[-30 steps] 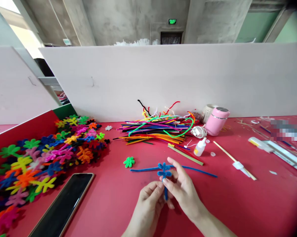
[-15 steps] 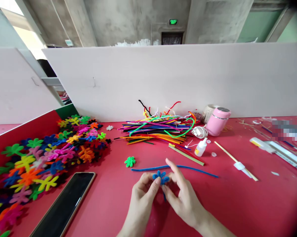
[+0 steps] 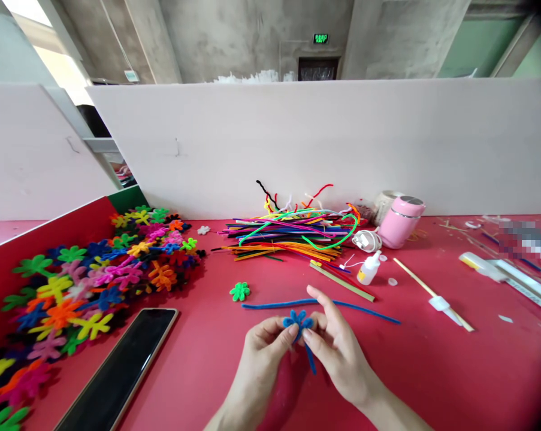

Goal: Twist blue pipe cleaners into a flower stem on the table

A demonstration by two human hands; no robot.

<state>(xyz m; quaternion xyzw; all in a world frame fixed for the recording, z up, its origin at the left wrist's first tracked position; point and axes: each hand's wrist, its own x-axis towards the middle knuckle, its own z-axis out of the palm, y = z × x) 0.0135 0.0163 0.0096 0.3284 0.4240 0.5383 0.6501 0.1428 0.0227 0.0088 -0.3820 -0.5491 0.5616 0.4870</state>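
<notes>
Between my two hands is a blue pipe-cleaner flower with looped petals, and a loose blue tail hangs below it. My left hand pinches the flower's left side between thumb and fingers. On the other side, my right hand grips it with the thumb low, while the index finger sticks up and away. Just beyond the hands a straight blue pipe cleaner lies across the table, partly hidden by my right hand's fingers. A finished-looking green flower rests to the left of it.
Left, a heap of colourful pipe-cleaner flowers lies beside a phone. Bundled pipe cleaners lie at the back against a white panel. To the right are a pink flask, a glue bottle and a stick.
The blue tail under the flower shows longer now and points down to the right. Both hands keep their hold on the flower; the whole view has shifted slightly.
</notes>
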